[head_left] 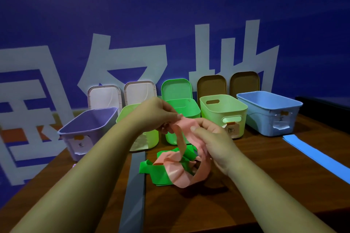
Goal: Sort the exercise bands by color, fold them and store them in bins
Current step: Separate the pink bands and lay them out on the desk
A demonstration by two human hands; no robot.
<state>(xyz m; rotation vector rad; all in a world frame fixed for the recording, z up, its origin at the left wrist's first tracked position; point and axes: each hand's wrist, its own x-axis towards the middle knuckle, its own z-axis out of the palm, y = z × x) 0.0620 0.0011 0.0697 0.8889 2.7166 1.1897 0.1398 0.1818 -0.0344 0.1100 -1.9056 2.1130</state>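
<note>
A pink exercise band (186,173) is lifted above the wooden table (246,185). My left hand (158,113) pinches its upper end, and my right hand (212,138) grips it just to the right. The rest of the pink band loops down onto a crumpled green band (149,168) lying on the table. A grey band (135,185) lies flat to the left, a blue band (318,157) flat at the right. Behind stand a purple bin (89,128), a light green bin (151,138), a bright green bin (189,108), a pale green bin (223,111) and a blue bin (269,111).
Several lids (211,85) lean upright against the blue wall behind the bins. The table's left edge runs diagonally past the purple bin. A dark ledge (325,108) sits at the far right.
</note>
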